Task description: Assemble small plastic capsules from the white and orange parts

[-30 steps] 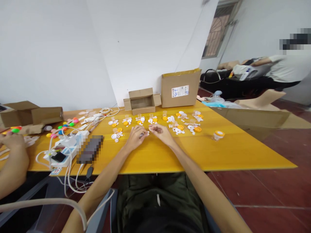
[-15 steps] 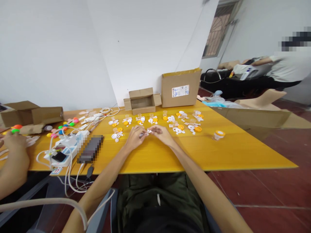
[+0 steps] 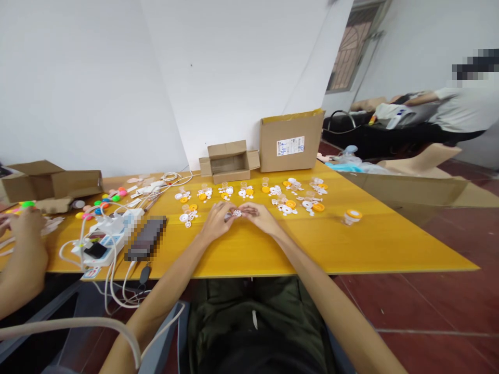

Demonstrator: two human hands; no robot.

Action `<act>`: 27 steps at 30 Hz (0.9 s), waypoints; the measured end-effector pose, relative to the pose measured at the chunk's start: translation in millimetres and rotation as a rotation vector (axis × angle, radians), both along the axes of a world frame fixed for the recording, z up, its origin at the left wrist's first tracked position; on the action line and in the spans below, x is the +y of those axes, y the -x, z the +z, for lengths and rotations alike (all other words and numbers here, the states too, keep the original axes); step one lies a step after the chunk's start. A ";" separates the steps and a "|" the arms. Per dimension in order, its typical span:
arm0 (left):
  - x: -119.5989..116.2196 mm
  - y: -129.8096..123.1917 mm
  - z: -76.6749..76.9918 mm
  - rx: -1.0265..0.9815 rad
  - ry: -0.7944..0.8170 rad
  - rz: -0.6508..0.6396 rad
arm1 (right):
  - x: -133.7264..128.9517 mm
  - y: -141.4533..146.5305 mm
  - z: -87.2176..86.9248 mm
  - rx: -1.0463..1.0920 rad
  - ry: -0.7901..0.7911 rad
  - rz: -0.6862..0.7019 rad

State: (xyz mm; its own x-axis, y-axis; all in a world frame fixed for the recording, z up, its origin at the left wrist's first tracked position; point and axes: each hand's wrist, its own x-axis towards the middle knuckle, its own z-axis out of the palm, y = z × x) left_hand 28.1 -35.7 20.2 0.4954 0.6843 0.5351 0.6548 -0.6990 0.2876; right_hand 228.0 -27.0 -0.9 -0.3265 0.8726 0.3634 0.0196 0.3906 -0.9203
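Note:
Between my fingertips is a small white plastic piece with holes [image 3: 237,213], gripped from both sides just above the table. My left hand [image 3: 217,220] pinches its left side, and my right hand [image 3: 262,215] has its fingers closed on the right side. Around and beyond my hands lie small groups of white perforated discs, orange rings and clear cups. One such group, with a white disc [image 3: 184,218], is left of my left hand. Another, with an orange ring [image 3: 318,207], lies to the right. A clear jar with an orange-rimmed lid [image 3: 352,216] stands farther right.
An open small carton [image 3: 229,165] and a large box [image 3: 290,141] stand against the wall. Left are a power strip [image 3: 117,241] with cables, a blurred dark device [image 3: 145,239] and coloured balls [image 3: 106,202]. Another person's hand [image 3: 27,223] works at far left.
The white piece has turned between my fingers and now shows a broader, squarer face. My hands have stayed nearly in place. The other person's hand at far left has moved slightly.

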 end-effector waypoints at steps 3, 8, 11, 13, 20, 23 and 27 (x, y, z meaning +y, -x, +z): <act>0.4 0.2 0.2 0.011 -0.002 -0.026 | 0.0 0.7 -0.6 0.012 0.012 0.012; 1.5 1.2 -1.1 -0.004 -0.011 -0.045 | -0.1 1.0 -0.6 0.043 0.045 0.020; 2.1 1.6 -2.0 -0.013 -0.004 -0.049 | -0.4 0.3 0.7 0.050 0.064 0.021; 2.4 1.8 -2.3 -0.015 -0.005 -0.053 | -0.9 -0.2 2.1 0.053 0.073 0.026; 3.6 1.3 -3.2 -0.067 -0.054 -0.115 | -2.1 -1.6 4.2 0.071 0.113 0.029; 4.2 1.4 -3.5 -0.097 -0.074 -0.152 | -1.3 -2.4 3.4 0.083 0.125 0.028; 3.4 1.7 -2.4 -0.099 -0.083 -0.148 | -0.9 -2.2 2.1 0.082 0.152 0.033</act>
State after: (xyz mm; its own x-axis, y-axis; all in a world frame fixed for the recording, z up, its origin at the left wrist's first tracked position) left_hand 26.4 -32.3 17.8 0.5300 0.5592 0.6375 0.5144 -0.8097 0.2825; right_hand 230.3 -27.9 1.1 -0.3310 0.9087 0.2544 -0.0683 0.2458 -0.9669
